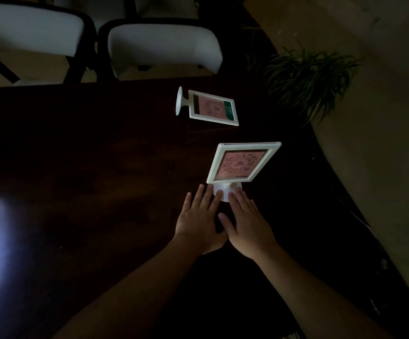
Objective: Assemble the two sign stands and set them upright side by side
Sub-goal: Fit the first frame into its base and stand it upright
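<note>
Neither hand grips anything: the left hand [199,220] and the right hand [248,225] lie flat and spread, palms down, side by side on the dark table [88,179], thumbs close together or overlapping, and only their fingertips [219,193] reach onto the round white base [226,192] of the near sign stand [244,163]. The table is the largest thing in view, a dark glossy wooden top filling most of the scene, with a pale patch of reflected light low on its left side and a curved edge running down the right. Beyond its far edge stand two chairs with white seats and dark frames, one chair [27,28] at upper left and a second chair [164,45] just beside it toward the middle. Off the table's right edge, a potted plant [313,77] with long thin green leaves sits on the pale floor. On the table, the near sign stand is upright just ahead of the hands, its white square frame holding a pink printed card and rising from the base on a short neck. The far sign stand [208,107] lies on its side well apart from it, farther up the table, its base on edge to the left and its frame, also with a pink card, pointing right.
</note>
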{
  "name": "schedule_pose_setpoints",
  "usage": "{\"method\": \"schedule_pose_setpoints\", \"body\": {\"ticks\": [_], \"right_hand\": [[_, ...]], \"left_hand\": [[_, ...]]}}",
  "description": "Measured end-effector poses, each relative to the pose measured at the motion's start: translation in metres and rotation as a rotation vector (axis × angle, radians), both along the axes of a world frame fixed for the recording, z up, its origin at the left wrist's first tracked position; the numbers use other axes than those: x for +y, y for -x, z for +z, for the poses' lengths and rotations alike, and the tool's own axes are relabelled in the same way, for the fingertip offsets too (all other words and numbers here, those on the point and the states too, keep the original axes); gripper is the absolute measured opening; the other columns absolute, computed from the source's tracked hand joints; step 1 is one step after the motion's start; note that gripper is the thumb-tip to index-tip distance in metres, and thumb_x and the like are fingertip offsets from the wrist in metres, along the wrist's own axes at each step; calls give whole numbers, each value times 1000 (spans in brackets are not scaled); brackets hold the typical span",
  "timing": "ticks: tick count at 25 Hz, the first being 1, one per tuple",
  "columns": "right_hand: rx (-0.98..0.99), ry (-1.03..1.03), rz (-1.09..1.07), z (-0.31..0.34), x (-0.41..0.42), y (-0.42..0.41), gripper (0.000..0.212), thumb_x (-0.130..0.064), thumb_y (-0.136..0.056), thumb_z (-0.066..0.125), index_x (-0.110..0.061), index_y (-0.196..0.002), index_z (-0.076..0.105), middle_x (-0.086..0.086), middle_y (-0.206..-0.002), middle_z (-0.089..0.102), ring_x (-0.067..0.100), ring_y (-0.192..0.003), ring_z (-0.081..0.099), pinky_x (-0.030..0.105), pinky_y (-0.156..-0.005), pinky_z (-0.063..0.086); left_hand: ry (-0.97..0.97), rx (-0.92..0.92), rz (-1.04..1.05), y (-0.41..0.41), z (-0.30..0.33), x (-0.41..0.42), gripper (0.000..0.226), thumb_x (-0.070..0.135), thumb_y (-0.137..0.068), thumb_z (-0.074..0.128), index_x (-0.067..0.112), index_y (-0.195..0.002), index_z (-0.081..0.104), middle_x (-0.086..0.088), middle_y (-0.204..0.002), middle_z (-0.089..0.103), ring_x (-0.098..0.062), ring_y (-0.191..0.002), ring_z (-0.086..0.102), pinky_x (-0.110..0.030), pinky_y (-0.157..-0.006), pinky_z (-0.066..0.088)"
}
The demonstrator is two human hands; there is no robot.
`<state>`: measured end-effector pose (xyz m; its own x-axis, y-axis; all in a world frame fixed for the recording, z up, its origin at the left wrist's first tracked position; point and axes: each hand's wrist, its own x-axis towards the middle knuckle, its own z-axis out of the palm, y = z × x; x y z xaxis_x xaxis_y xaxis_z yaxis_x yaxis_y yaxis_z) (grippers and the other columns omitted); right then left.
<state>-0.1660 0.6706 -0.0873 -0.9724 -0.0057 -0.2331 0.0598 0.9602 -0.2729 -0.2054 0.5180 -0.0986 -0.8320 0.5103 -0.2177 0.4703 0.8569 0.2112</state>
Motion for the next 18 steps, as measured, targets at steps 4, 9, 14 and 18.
{"method": "schedule_pose_setpoints", "body": {"ticks": [4, 9, 14, 18], "right_hand": [[2, -18, -18, -2, 20, 3, 87, -72, -89, 1, -19, -157, 10, 2, -166, 1, 7, -146, -10, 32, -119, -3], [23, -8, -25, -3, 34, 5, 93, -75, -84, -6, -19, -157, 11, 3, -166, 3, 6, -145, -9, 31, -117, -3], [4, 18, -14, -3, 39, 5, 92, -75, -85, 0, -19, -157, 9, 1, -166, -1, 11, -149, -7, 32, -118, -1], [-7, 14, 6, -2, 44, 6, 82, -71, -92, 14, -22, -158, 7, -1, -166, -4, 8, -148, -9, 30, -117, -2]], "left_hand": [[-21, -2, -6, 2, -3, 23, 92, 67, -84, 24, 23, -156, -13, -7, -165, -18, -23, -147, -27, -48, -120, -11], [-8, 1, -6, 5, -4, 38, 92, 66, -84, 26, 23, -156, -14, -8, -165, -18, -25, -147, -27, -48, -119, -11], [-7, 8, -5, 5, -2, 39, 93, 66, -82, 24, 23, -156, -13, -9, -165, -15, -28, -148, -25, -50, -120, -8], [-10, 6, 11, 3, -2, 40, 93, 67, -83, 25, 24, -156, -13, -9, -165, -16, -28, -147, -26, -52, -120, -5]]}}
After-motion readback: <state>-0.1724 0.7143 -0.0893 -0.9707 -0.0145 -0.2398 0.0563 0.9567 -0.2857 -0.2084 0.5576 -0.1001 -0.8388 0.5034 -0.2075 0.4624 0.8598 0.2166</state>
